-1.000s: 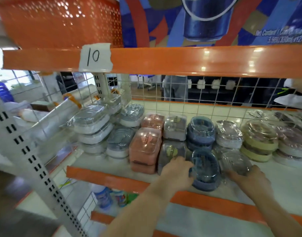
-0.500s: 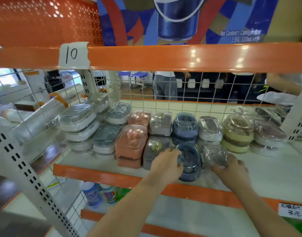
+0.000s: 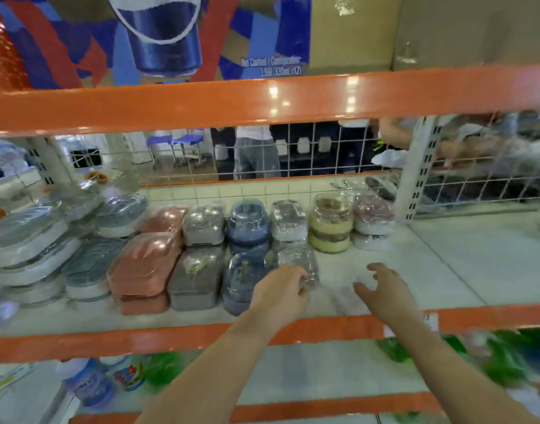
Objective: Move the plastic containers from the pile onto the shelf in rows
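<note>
**Shelf stock entry: wrapped plastic containers, front row partly filled**

Location: middle shelf (image 3: 446,270) of an orange-beamed rack, wire mesh behind.

Stock: plastic containers, each in clear film, standing in rows. From left: flat grey-and-white stacks, a pink container (image 3: 143,264), a grey container (image 3: 196,278), a blue container (image 3: 242,280), and a clear container (image 3: 299,264) at the right end of the front row. The back row runs further right, ending with a yellow stack (image 3: 331,223) and a pink-and-white stack (image 3: 372,221). No pile is in view here.

Hands: the left hand (image 3: 281,293) has its fingers curled against the front of the clear container, touching it; whether it truly grips is hard to tell through the blur. The right hand (image 3: 382,290) hovers just beside, over bare shelf, fingers spread and holding nothing.

Risks, as judged: the film looks slick, so a nudge from the left hand could slide the clear container out of line or push it into the blue one. Stacked pairs in the back row may topple if jostled. The front row sits near the shelf edge, so a knock towards the person could send a container off.

Writing: the carton (image 3: 158,38) above shows a blue can graphic and small white print, too blurred to read reliably. A white tag (image 3: 431,321) on the front beam is illegible.
</note>
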